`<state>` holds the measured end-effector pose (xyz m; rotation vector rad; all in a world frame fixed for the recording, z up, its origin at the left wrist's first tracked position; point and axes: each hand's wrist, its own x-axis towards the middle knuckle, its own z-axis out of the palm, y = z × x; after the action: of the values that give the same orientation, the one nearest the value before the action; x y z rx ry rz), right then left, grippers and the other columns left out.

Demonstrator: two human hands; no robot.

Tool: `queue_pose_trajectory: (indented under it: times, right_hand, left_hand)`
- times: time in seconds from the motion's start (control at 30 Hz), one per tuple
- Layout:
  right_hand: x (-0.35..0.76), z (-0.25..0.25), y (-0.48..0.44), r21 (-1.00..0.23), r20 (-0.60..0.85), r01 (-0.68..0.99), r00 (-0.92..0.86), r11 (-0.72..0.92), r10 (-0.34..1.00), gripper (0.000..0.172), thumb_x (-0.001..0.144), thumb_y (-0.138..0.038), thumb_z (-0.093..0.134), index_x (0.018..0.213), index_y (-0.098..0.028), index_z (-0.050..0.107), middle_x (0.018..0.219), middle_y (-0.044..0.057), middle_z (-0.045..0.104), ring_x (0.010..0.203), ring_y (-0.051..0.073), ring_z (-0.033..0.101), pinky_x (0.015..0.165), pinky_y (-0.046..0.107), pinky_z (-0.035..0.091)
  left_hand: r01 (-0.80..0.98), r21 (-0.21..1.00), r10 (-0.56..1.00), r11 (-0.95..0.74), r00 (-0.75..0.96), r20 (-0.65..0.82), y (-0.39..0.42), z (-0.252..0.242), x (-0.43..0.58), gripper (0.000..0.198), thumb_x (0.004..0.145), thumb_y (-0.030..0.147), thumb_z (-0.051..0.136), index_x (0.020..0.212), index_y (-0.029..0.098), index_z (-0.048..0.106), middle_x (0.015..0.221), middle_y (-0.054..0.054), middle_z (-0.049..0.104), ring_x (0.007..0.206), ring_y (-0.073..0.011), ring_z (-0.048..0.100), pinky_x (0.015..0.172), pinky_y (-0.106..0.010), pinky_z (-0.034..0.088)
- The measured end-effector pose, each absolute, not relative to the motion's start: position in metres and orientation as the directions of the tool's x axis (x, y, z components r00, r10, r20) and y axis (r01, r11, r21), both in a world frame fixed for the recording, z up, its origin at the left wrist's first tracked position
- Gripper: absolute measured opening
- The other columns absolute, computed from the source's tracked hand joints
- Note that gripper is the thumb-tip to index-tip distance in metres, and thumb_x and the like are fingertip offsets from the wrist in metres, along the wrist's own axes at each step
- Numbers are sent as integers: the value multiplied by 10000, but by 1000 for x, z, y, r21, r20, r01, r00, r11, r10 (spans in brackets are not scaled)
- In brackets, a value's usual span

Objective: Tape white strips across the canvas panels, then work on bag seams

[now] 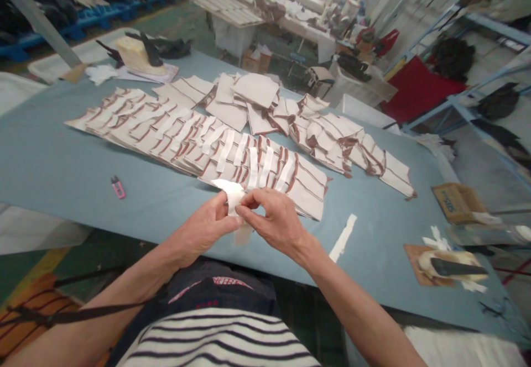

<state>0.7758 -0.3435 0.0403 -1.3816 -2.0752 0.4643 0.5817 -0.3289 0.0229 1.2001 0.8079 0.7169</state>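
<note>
Near the table's front edge, my left hand (209, 218) pinches a white strip (233, 191) between thumb and fingers. The thumb and forefinger of my right hand (274, 218) are closed together on the same strip, at its right side. Its upper end stands up and bends over to the left; a beige part hangs below my fingers. Just beyond my hands lies a long overlapping row of off-white fabric panels (307, 185) with brown edges. Several white strips (225, 151) lie across that row. To the right, a loose white strip (343, 238) rests on the table.
The blue-green table (136, 204) carries pink thread snips (118, 187) on the left. More fabric pieces (255, 90) are heaped behind the row. At right are a pale block with a dark handle (452, 266) and a cardboard box (454, 203). Another block (139, 54) sits far left.
</note>
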Motion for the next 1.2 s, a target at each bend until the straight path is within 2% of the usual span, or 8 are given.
queue_pose_trajectory:
  times: [0.2, 0.4, 0.73, 0.8, 0.9, 1.0, 1.1, 1.2]
  right_hand:
    - [773, 47, -340, -730, 92, 635, -277, 254, 956, 97, 961, -187, 773, 866, -203, 770, 841, -11, 814, 753, 143, 715, 735, 249, 483]
    - [773, 51, -339, -654, 115, 688, -321, 315, 940, 78, 942, -182, 793, 872, -216, 791, 850, -3, 830, 777, 161, 735, 745, 265, 474]
    - [766, 46, -335, -778, 89, 588, -244, 220, 966, 131, 947, -205, 712, 817, -213, 701, 725, -37, 736, 660, 126, 663, 660, 250, 455]
    - [765, 50, -335, -780, 182, 566, -202, 267, 962, 141, 945, -241, 690, 806, -220, 673, 718, -34, 713, 644, 127, 634, 653, 260, 458]
    - [766, 63, -334, -804, 337, 504, -53, 316, 940, 151, 953, -293, 667, 819, -228, 637, 745, -26, 696, 645, 125, 611, 624, 259, 468]
    - [773, 76, -327, -868, 359, 392, 71, 305, 931, 186, 974, -355, 678, 853, -230, 612, 758, -30, 659, 622, 112, 581, 557, 240, 451]
    - [779, 79, -319, -926, 304, 270, 120, 264, 945, 296, 955, -463, 736, 850, -233, 583, 733, -45, 604, 586, 99, 547, 506, 221, 438]
    - [779, 78, -316, -959, 261, 157, 157, 237, 953, 378, 922, -547, 769, 846, -239, 563, 704, -62, 581, 540, 89, 537, 485, 209, 480]
  left_hand:
    - [117, 986, 882, 115, 444, -156, -327, 16, 580, 437, 778, 408, 765, 1149, 195, 674, 895, -12, 718, 926, -282, 680, 857, -382, 578]
    - [158, 986, 911, 50, 399, -110, -330, 16, 582, 291, 781, 346, 727, 1023, 204, 651, 821, 19, 653, 895, -251, 631, 858, -338, 554]
    - [279, 960, 948, -23, 312, -68, -331, 24, 587, 160, 807, 292, 599, 943, 213, 630, 858, -4, 698, 796, -219, 633, 690, -304, 494]
    - [229, 973, 940, 19, 328, -95, -333, 19, 588, 204, 803, 278, 623, 995, 210, 638, 908, -11, 723, 805, -216, 652, 727, -312, 514]
    - [14, 971, 869, 240, 442, -221, -340, 9, 590, 456, 773, 298, 717, 1204, 190, 613, 1135, -87, 778, 909, -255, 751, 839, -367, 576]
    - [-70, 907, 785, 414, 532, -317, -347, 4, 590, 692, 770, 336, 773, 1395, 173, 526, 1327, -194, 763, 1035, -321, 794, 843, -406, 601]
    - [-40, 910, 770, 412, 549, -324, -348, 6, 585, 719, 795, 310, 741, 1463, 170, 515, 1336, -205, 780, 1099, -340, 788, 849, -416, 610]
    - [6, 954, 765, 299, 597, -243, -344, 8, 581, 557, 800, 307, 735, 1335, 169, 663, 1285, -172, 824, 1146, -348, 775, 991, -449, 583]
